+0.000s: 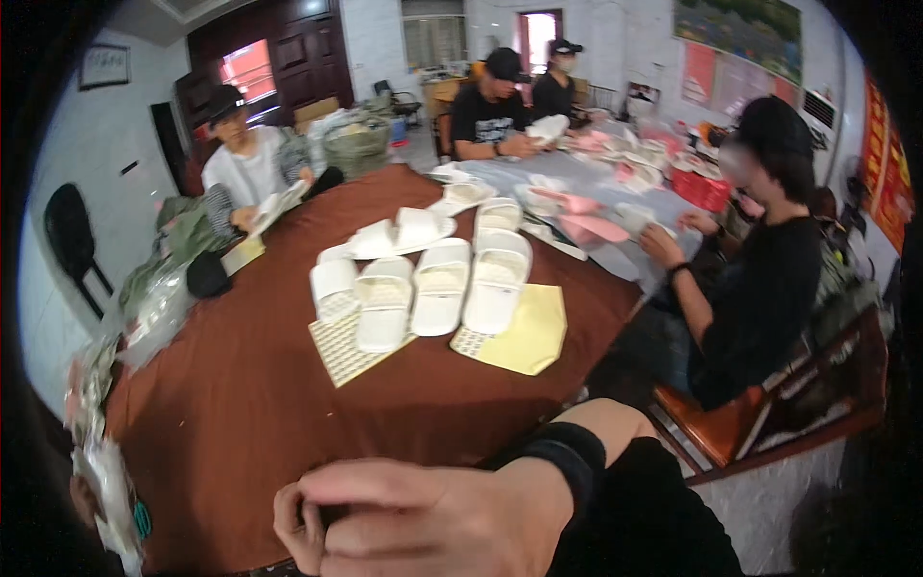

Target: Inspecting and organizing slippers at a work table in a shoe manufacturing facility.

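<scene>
My right hand, with a black band on its wrist, reaches across the near edge of the brown-covered table. Its fingers are bent inward, slightly blurred, and whatever they may hold is hidden. My left hand does not show clearly anywhere. Farther off, in the middle of the table, several white slide slippers lie side by side, some overlapping. Under the front ones are a yellow sheet and a sheet with rows of small stickers. My hand is apart from all of them.
A person in black sits close on the right by a wooden chair. Others handle slippers across the table and at the left. A grey-covered table holds pink and white slipper parts and a red box. Plastic bags line the left edge.
</scene>
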Demonstrator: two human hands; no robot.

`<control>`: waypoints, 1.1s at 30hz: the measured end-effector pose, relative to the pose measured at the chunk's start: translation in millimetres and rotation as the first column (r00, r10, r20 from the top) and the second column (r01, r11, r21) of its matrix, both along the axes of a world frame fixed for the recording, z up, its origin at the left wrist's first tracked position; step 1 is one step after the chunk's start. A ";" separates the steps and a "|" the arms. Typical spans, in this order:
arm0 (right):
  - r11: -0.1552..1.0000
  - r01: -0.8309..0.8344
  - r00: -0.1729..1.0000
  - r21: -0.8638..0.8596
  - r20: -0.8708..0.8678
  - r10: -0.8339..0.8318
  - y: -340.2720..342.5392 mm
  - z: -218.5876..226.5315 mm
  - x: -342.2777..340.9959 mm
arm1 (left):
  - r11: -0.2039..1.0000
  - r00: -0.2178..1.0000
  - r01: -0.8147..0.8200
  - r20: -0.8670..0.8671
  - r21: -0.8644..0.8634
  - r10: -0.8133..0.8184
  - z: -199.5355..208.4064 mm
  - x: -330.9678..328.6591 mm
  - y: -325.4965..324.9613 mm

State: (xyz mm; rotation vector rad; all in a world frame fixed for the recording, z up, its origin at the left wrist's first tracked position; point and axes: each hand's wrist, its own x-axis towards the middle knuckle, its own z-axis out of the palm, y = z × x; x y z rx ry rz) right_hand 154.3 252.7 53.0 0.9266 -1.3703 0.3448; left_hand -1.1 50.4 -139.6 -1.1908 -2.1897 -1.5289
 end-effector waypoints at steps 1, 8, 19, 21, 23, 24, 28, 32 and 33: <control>1.000 0.000 0.995 0.004 0.095 0.000 -1.0 0.3 12.2 | 0.975 0.858 -0.052 -0.509 -0.218 -0.068 -0.4 -22.1 -11.4; 0.962 -0.017 0.999 -0.274 -0.042 0.006 -12.2 2.4 40.0 | 0.936 0.451 -0.103 -0.855 -0.336 -0.257 4.6 -46.3 -14.4; 0.960 0.023 0.998 -0.278 -0.057 -0.040 0.0 9.5 68.8 | 0.946 0.414 -0.047 -0.869 -0.319 -0.272 0.3 -44.2 -15.0; 0.963 0.061 0.998 -0.264 -0.005 -0.064 4.8 7.3 70.2 | 0.987 0.989 -0.074 0.113 -0.143 0.091 -18.6 -14.1 -14.7; 0.980 0.123 0.988 -0.157 -0.074 -0.135 12.4 -0.4 62.4 | 0.989 0.997 -0.076 0.014 -0.129 0.078 13.4 12.5 7.0; 0.980 0.124 0.988 -0.156 -0.075 -0.137 12.2 -2.6 59.2 | 0.990 0.994 -0.081 -0.085 -0.119 0.071 27.8 19.8 11.2; 0.942 0.239 0.968 -0.235 -0.017 -0.250 15.8 -12.1 62.1 | 0.986 0.998 -0.065 -0.034 -0.154 0.060 32.6 23.5 10.4; 0.926 0.215 0.974 -0.310 -0.006 -0.228 20.0 -19.5 60.8 | 0.987 0.998 -0.055 0.003 -0.148 0.056 34.3 28.3 9.5; 0.934 0.226 0.974 -0.278 0.056 -0.219 24.4 -19.2 62.9 | 0.987 0.996 -0.070 0.044 -0.143 0.077 38.6 32.6 12.3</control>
